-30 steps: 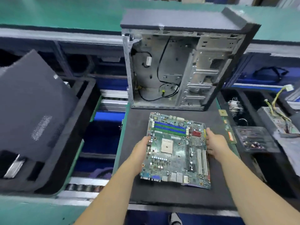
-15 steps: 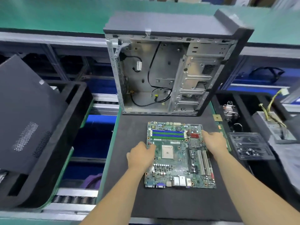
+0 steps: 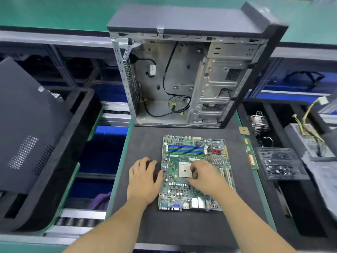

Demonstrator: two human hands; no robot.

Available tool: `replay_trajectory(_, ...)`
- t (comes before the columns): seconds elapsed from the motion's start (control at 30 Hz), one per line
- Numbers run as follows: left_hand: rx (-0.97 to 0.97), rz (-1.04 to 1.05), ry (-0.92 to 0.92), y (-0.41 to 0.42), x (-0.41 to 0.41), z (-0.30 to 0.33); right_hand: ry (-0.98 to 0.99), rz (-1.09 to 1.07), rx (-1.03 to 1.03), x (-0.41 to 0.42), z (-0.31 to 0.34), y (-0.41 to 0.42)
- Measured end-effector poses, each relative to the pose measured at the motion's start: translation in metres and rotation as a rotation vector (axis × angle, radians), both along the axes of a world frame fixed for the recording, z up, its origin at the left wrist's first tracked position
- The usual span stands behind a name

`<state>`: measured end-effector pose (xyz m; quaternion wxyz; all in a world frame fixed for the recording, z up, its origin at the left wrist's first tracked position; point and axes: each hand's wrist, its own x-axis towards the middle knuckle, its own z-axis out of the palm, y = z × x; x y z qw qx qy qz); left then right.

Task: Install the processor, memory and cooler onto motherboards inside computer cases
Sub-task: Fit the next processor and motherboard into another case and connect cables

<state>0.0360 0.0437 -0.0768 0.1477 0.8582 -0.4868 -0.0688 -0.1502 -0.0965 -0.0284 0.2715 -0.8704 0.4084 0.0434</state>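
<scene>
The green motherboard [image 3: 193,172] lies flat on the black mat [image 3: 145,143], its pale processor socket [image 3: 184,169] bare. My left hand [image 3: 143,181] rests flat on the mat, thumb against the board's left edge. My right hand [image 3: 204,175] hovers over the board with fingertips bent down at the socket's right edge; what they touch is hidden. A square processor [image 3: 244,130] and a memory stick [image 3: 251,155] lie on the mat's right side. A finned cooler [image 3: 259,122] sits in the tray beyond. The open computer case [image 3: 182,79] stands behind the board.
A clear plastic tray of screws [image 3: 279,163] and a power supply with yellow wires [image 3: 308,136] sit at the right. A dark case side panel [image 3: 27,128] leans in a black foam tray at the left. Loose black cables hang inside the case.
The board now lies still on the mat. My left hand slid off it onto the mat beside it. My right hand moved from the board's right edge to the socket.
</scene>
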Motion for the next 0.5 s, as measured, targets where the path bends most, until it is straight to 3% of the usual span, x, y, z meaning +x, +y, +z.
replay_trajectory(0.3, 0.027, 0.011, -0.014, -0.001, 0.001, -0.002, -0.052, -0.062, -0.033, -0.004, -0.008, -0.002)
replay_trajectory(0.5, 0.011, 0.019, -0.01, -0.001, 0.001, -0.003, -0.157, -0.038, -0.201, 0.011, -0.005, -0.021)
